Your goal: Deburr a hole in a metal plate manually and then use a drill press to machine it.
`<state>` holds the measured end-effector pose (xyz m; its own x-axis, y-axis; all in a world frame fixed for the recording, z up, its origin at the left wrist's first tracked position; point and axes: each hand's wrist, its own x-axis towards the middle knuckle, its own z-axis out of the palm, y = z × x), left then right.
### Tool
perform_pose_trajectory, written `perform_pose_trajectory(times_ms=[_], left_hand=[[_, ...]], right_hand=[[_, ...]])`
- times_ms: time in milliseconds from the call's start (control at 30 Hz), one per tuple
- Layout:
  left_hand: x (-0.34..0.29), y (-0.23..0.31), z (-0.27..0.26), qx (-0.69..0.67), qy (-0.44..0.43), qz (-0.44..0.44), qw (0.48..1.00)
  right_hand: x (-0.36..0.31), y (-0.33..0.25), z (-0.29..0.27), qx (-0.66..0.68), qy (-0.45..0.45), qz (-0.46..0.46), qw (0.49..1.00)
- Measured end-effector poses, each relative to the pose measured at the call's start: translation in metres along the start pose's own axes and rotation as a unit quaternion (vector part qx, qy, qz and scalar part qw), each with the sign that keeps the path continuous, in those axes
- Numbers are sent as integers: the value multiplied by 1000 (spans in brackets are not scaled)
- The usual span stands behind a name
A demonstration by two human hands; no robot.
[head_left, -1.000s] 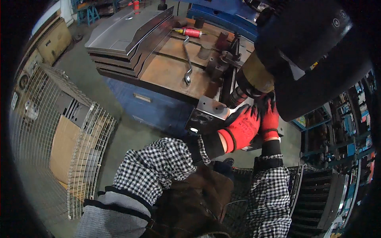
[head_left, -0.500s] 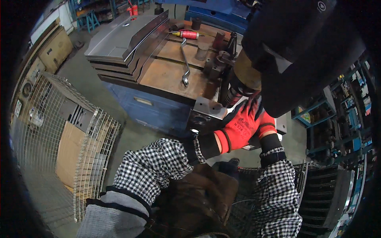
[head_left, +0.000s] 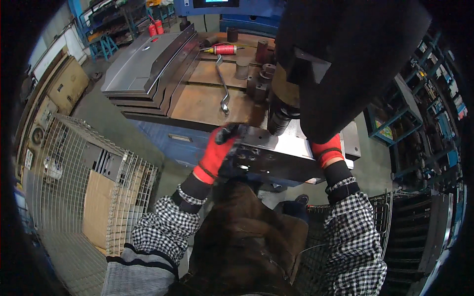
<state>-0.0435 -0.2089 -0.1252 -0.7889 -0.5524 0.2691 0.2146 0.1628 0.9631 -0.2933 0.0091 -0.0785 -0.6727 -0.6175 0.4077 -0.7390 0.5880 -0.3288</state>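
Note:
A bent sheet-metal panel (head_left: 292,146), shiny on top with a dark front face with holes, lies under the machine's round tool (head_left: 282,114). At its left end is my left hand (head_left: 220,146), in a red glove with black fingers. Those fingers are closed over the panel's corner. My right hand (head_left: 327,149), in a matching glove, is at the panel's right part. The black machine head (head_left: 345,64) covers its fingers, so their grip is hidden.
Left on the worktable (head_left: 197,106) stand stacked grey metal panels (head_left: 143,64). Beside them lie a wrench (head_left: 223,86) and a red tube (head_left: 224,49). A wire cage (head_left: 128,197) holding cardboard stands at left, dark stacked parts (head_left: 414,237) at lower right, and shelving (head_left: 424,108) at right.
My left hand has moved left, away from my right hand, to the panel's left end. More of the panel now shows between them. The view has shifted slightly.

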Motion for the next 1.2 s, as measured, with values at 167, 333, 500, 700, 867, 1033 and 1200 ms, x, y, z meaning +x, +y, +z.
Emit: perform_pose_trajectory(times_ms=[167,333,500,700,867,1033,1200], left_hand=[[-14,-34,22,106,60,197,973],[-15,-44,25,74,72,120,987],[-18,-74,23,230,116,249,934],[-11,-118,29,-194,155,-116,962],[-17,-100,26,145,93,189,967],[-15,-63,31,280,142,199,928],[-10,-51,30,357,179,310,863]], right_hand=[[1,-2,-3,12,-14,10,1000],[-2,-3,-6,21,-20,21,999],[10,-3,0,24,-88,84,992],[5,18,16,7,-80,11,997],[5,45,31,89,-58,-25,994],[3,38,25,19,-34,-69,997],[-2,12,6,24,-33,-16,999]])
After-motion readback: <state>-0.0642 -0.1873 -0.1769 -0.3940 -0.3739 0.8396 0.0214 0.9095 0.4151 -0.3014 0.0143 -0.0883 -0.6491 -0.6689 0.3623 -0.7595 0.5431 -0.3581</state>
